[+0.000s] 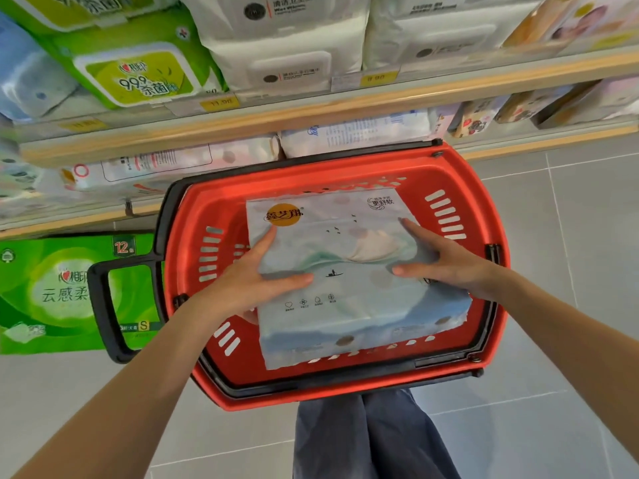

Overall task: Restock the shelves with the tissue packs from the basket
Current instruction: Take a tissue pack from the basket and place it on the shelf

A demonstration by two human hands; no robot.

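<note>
A red shopping basket (484, 216) with black handles stands on the floor in front of the shelves. In it lies a large pale blue tissue pack (345, 305) with a mountain picture and an orange round logo. My left hand (252, 278) grips the pack's left side, thumb on top and fingers along the edge. My right hand (446, 257) presses on its right side with fingers spread. The pack sits slightly tilted, its near end over the basket's front rim.
A green tissue pack (52, 288) lies on the floor to the left, partly under the basket's handle (103, 305). Wooden-edged shelves (311, 112) above hold green and white wet-wipe packs. White packs fill the lower shelf. Grey tiled floor extends right. My legs are below the basket.
</note>
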